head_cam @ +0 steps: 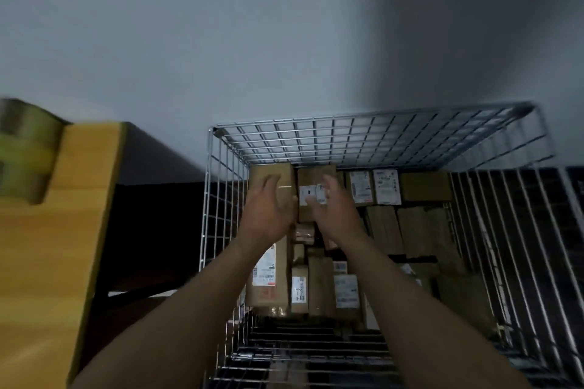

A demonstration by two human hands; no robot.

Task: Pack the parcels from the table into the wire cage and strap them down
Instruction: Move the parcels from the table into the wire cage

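My left hand [268,215] presses open-fingered on a brown parcel [275,172] in the wire cage's [379,123] far left corner. My right hand [331,211] hovers slack and empty. Most parcels look packed, and I judge the strapping is not yet done.

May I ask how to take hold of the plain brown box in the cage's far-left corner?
Probably from above, by its upper edges: the plain brown box is hemmed between the wire cage and the labelled box, leaving only its top free.
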